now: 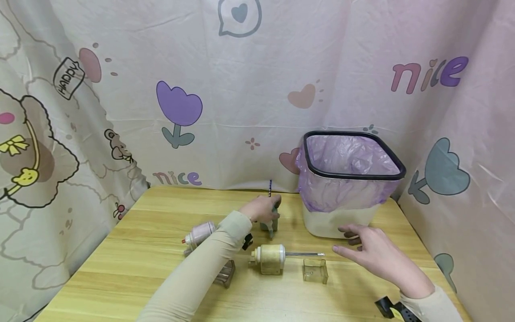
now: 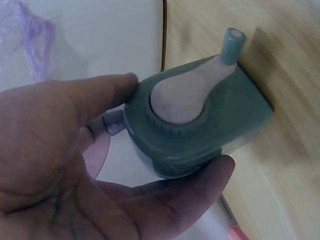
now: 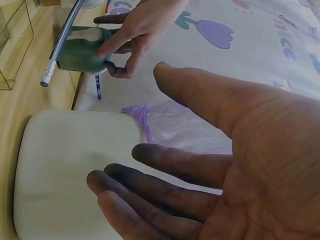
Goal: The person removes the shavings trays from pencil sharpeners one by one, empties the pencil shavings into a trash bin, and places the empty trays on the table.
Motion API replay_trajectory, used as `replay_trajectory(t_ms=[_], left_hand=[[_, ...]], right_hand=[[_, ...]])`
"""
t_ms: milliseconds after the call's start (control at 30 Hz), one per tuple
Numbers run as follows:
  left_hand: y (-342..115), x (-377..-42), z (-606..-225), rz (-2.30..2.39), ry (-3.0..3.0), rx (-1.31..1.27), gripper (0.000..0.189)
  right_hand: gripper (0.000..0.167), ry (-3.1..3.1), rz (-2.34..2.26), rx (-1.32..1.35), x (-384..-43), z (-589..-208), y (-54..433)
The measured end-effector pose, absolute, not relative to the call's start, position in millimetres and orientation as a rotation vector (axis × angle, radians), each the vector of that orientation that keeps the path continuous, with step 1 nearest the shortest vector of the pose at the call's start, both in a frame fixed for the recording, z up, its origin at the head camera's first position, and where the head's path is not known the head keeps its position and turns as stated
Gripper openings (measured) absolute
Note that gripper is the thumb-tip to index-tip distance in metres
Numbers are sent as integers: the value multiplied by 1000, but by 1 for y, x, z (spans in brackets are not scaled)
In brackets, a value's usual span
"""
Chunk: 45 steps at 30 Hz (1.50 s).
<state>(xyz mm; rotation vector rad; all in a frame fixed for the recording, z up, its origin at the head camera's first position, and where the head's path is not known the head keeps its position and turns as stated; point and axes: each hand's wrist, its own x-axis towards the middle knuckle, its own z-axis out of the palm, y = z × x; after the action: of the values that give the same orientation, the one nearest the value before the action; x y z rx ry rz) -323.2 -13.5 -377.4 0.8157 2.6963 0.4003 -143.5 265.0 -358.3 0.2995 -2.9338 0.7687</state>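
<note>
A green hand-crank pencil sharpener [image 2: 220, 110] stands near the back of the table, its pale crank arm ending in a green knob. My left hand [image 1: 261, 209] grips its body between thumb and fingers. A dark patterned pencil [image 1: 270, 188] sticks out of its far side. Beside the bin, my right hand [image 1: 374, 250] hovers with fingers spread and holds nothing; dark smudges mark its fingertips [image 3: 145, 151]. Nearest to it are a yellow sharpener [image 1: 272, 258], with a striped pencil [image 1: 303, 254] pointing right from it, and a clear yellowish shavings drawer [image 1: 315, 271].
A white bin [image 1: 338, 223] with a purple liner and black rim stands at the back right. Left of centre, a pink sharpener [image 1: 202, 233] and a brownish clear drawer [image 1: 227, 273] sit partly behind my left arm. A printed curtain [image 1: 241, 89] surrounds the wooden table [image 1: 132, 250].
</note>
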Motion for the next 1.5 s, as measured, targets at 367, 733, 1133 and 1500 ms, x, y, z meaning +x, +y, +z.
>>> replay_trajectory(t_ms=[367, 733, 1133, 1500], left_hand=[[-19, -328, -384, 546, 2703, 769, 67], [-33, -330, -395, 711, 2773, 610, 80], [-48, -335, -399, 818, 2802, 507, 51], [-58, -335, -388, 812, 2896, 549, 54]], right_hand=[[60, -2939, 753, 303, -143, -361, 268], [60, -2955, 729, 269, -142, -363, 271], [60, -2958, 711, 247, -142, -365, 274], [63, -2983, 724, 222, -142, -364, 276]])
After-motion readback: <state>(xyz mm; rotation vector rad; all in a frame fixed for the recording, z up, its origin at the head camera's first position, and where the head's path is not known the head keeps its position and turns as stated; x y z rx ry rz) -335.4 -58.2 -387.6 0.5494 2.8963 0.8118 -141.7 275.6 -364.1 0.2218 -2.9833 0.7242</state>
